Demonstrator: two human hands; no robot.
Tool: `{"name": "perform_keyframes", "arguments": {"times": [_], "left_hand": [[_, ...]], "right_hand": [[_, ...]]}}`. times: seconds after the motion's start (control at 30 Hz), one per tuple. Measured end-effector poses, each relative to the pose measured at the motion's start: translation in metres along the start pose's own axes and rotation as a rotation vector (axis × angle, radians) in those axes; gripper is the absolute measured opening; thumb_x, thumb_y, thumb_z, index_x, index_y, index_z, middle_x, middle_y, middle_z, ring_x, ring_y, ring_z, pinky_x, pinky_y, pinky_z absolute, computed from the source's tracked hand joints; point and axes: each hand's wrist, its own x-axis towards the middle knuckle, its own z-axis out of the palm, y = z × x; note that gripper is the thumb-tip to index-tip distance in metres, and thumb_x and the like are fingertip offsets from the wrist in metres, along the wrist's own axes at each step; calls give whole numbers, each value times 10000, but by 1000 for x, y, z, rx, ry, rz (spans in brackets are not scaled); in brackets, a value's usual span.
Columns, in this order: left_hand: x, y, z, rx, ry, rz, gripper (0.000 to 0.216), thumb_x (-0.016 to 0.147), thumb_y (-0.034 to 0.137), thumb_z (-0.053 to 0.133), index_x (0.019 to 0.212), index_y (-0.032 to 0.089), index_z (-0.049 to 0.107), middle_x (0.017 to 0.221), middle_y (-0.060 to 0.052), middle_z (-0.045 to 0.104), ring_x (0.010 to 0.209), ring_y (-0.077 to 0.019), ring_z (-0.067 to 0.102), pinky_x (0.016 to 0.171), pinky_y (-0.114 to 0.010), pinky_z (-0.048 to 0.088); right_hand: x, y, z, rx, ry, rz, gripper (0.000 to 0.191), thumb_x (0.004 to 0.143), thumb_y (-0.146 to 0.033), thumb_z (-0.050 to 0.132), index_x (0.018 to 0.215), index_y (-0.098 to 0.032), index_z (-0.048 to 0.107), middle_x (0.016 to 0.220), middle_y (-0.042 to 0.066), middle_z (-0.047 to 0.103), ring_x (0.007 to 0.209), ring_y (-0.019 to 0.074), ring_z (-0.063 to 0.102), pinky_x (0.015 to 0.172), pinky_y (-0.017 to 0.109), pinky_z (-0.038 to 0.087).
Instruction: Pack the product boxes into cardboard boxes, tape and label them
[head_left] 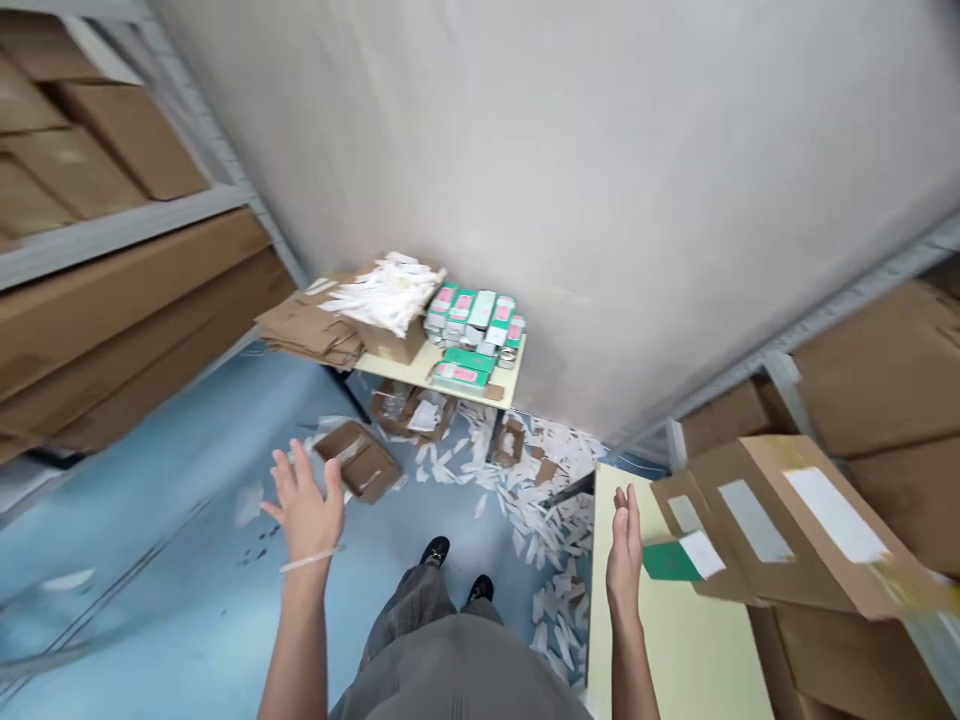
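My left hand [306, 508] hangs in the air over the blue floor, fingers spread and palm empty, a thin band on the wrist. My right hand [624, 555] is held edge-on with fingers straight, empty, above the near pale yellow table [675, 650]. Just right of it lies a small green and white box [679, 558] beside an open cardboard box [787, 525] with white labels. Ahead, a small table [439, 375] against the wall carries stacked green and pink boxes [476, 325], a pile of white paper strips [390, 290] and flattened cardboard [311, 330].
Metal shelving with brown cartons [112, 150] lines the left; more cartons [885, 400] fill shelves on the right. White paper scraps [540, 500] and an open cardboard piece [360, 462] litter the floor. A plain wall stands ahead. My legs and black shoes [450, 565] show below.
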Motion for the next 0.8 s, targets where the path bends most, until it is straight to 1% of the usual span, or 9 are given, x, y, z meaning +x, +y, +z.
{"name": "perform_keyframes", "arguments": {"times": [0.1,0.2,0.3,0.4,0.5,0.57,0.67,0.73,0.8], "left_hand": [[6,-28,-10,-45,-38,-77,742,942,584,281,1553,196,120,1618,-167,75,1486,-351,92,1112,-687,67],[28,-65,-26,-63,-21,-156,745,940,597,258,1555,205,107,1622,-157,44,1488,-350,66,1114,-686,47],[62,-108,-52,-53,43,-205,752,939,599,257,1555,194,108,1620,-173,49,1485,-362,75,1112,-686,67],[101,-150,-79,-37,95,-240,757,937,602,264,1554,191,113,1618,-180,66,1480,-375,94,1109,-691,95],[139,-184,-94,-26,121,-277,747,940,593,268,1554,195,115,1617,-179,77,1478,-372,115,1109,-687,118],[162,-200,-94,-54,97,-304,740,945,581,259,1554,188,110,1616,-180,79,1483,-351,111,1119,-670,124],[193,-216,-82,-149,32,-330,744,954,563,234,1551,142,97,1613,-193,83,1493,-302,77,1152,-600,130],[212,-222,-71,-199,6,-334,755,955,567,217,1547,114,94,1611,-199,83,1494,-282,56,1169,-555,134],[228,-227,-60,-223,2,-353,774,949,586,214,1545,108,92,1612,-197,72,1493,-281,49,1175,-541,135]], "right_hand": [[3,-13,50,7,-99,-51,715,933,-614,326,1536,-242,231,1557,77,332,1439,242,296,1182,428,207],[0,-24,103,19,-160,-77,731,925,-624,344,1536,-239,232,1550,85,345,1434,246,306,1178,437,211],[-6,-34,158,32,-162,-83,776,908,-646,362,1531,-198,251,1542,110,353,1428,257,316,1181,437,203],[-16,-46,215,48,-128,-60,793,903,-658,356,1531,-187,248,1547,112,342,1426,259,318,1179,431,212],[-28,-59,272,31,-104,-64,786,901,-665,341,1529,-199,257,1542,103,351,1420,264,326,1173,436,221],[-34,-66,306,3,-150,-73,794,890,-668,363,1524,-200,272,1536,106,360,1413,271,336,1169,436,229],[-35,-70,350,-20,-244,-42,822,866,-678,411,1528,-214,262,1527,106,376,1390,278,374,1147,430,276],[-27,-70,375,-26,-275,-11,834,855,-690,418,1531,-230,254,1526,95,380,1375,278,398,1132,424,304],[-13,-71,399,-39,-297,6,840,844,-705,417,1527,-238,270,1524,86,384,1365,278,411,1126,424,313]]}}
